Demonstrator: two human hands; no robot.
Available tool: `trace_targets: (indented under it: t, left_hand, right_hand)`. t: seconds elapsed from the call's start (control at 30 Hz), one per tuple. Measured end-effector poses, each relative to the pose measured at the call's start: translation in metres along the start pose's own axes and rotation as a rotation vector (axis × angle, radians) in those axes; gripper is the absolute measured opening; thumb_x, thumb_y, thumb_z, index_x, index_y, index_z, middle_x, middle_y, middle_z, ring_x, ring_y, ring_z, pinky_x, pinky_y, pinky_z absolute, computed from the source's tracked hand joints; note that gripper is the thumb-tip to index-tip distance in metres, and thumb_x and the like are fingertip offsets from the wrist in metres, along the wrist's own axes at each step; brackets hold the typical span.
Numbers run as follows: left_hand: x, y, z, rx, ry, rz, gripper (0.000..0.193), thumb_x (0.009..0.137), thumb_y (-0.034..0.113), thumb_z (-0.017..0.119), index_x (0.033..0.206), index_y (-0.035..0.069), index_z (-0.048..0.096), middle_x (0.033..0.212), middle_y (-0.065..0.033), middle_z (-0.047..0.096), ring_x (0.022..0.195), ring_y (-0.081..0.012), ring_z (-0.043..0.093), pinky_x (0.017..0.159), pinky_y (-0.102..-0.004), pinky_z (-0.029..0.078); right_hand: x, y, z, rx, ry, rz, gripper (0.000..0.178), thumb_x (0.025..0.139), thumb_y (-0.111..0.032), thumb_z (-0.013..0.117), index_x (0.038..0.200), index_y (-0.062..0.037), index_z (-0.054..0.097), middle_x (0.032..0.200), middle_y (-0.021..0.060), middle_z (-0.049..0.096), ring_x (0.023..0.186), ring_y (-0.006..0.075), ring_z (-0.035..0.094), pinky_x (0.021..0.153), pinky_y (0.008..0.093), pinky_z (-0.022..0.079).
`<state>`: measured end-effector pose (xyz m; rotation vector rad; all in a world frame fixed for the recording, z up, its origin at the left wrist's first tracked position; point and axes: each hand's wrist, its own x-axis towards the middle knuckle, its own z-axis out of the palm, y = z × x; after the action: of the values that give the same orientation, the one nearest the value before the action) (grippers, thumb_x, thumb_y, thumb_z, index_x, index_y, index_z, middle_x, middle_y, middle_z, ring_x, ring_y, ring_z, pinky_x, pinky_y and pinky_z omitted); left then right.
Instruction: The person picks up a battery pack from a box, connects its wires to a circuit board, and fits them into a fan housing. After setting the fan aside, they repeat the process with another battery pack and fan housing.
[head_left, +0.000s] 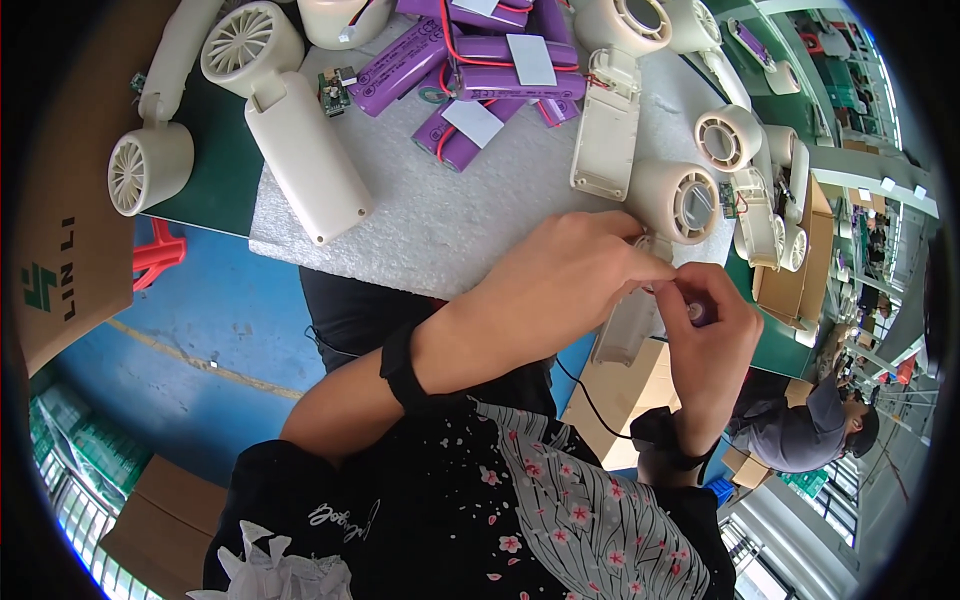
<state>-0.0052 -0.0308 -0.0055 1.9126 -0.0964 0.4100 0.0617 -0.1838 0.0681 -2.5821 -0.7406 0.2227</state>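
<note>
A cream handheld fan housing (pixel 677 203) lies at the front right edge of the foam sheet, its handle (pixel 628 328) reaching past the edge below my hands. My left hand (pixel 585 265) bends over that handle, fingers closed in a pinch by its hinge; what they grip is too small and hidden to name. Close against it, my right hand (pixel 712 335) is curled round a purple battery (pixel 703 311), of which only one end shows. The two hands' fingertips meet over the handle.
Purple battery packs (pixel 480 80) with red wires are heaped on the foam sheet (pixel 420 225). Around them lie cream fan housings (pixel 305 155) and a small green circuit board (pixel 334 92). A cardboard box (pixel 75 200) stands left. Another person (pixel 805 430) sits at far right.
</note>
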Motion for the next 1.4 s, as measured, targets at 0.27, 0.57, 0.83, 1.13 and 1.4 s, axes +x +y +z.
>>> trace_targets:
  t: [0.27, 0.57, 0.83, 1.13, 1.4]
  left_hand:
    - [0.002, 0.007, -0.004, -0.050, -0.021, -0.047, 0.026, 0.077, 0.004, 0.067, 0.103, 0.010, 0.071, 0.102, -0.0140, 0.064, 0.082, -0.0320, 0.066, 0.072, -0.0394, 0.053]
    - [0.005, 0.015, 0.007, -0.068, 0.063, -0.107, 0.030, 0.073, -0.003, 0.065, 0.100, 0.009, 0.071, 0.103, -0.0134, 0.064, 0.077, -0.0297, 0.066, 0.066, -0.0350, 0.053]
    - [0.005, 0.016, 0.020, -0.053, 0.132, -0.098, 0.032, 0.072, -0.007, 0.064, 0.099, 0.009, 0.071, 0.106, -0.0132, 0.064, 0.073, -0.0270, 0.065, 0.064, -0.0336, 0.053]
    - [0.007, 0.012, 0.020, -0.043, 0.158, -0.101, 0.031, 0.073, -0.007, 0.064, 0.100, 0.009, 0.071, 0.108, -0.0140, 0.064, 0.074, -0.0267, 0.066, 0.065, -0.0331, 0.053]
    - [0.006, 0.012, 0.021, -0.021, 0.144, -0.094, 0.032, 0.074, -0.007, 0.064, 0.102, 0.009, 0.070, 0.109, -0.0143, 0.064, 0.075, -0.0270, 0.066, 0.066, -0.0335, 0.053]
  right_hand:
    - [0.004, 0.033, -0.029, 0.609, -0.550, 0.238, 0.024, 0.076, 0.003, 0.071, 0.098, -0.0008, 0.062, 0.094, 0.0046, 0.064, 0.075, 0.0066, 0.057, 0.061, 0.0212, 0.046]
    - [-0.009, 0.045, -0.022, 0.049, -0.135, -0.348, 0.034, 0.069, 0.010, 0.072, 0.101, -0.0014, 0.064, 0.111, 0.0120, 0.065, 0.093, 0.0229, 0.066, 0.081, 0.0319, 0.053]
    - [-0.016, 0.057, -0.021, 0.074, -0.044, -0.297, 0.030, 0.069, 0.006, 0.074, 0.098, 0.0004, 0.067, 0.114, 0.0147, 0.065, 0.109, 0.0346, 0.063, 0.087, 0.0381, 0.053]
    - [-0.004, 0.050, -0.029, -0.128, -0.038, -0.505, 0.021, 0.069, 0.005, 0.073, 0.089, 0.0025, 0.068, 0.107, 0.0131, 0.068, 0.090, 0.0283, 0.066, 0.076, 0.0360, 0.055]
    - [-0.002, 0.044, -0.023, -0.274, -0.046, -0.562, 0.018, 0.067, 0.006, 0.070, 0.084, 0.0040, 0.066, 0.104, 0.0136, 0.068, 0.085, 0.0280, 0.065, 0.073, 0.0364, 0.055]
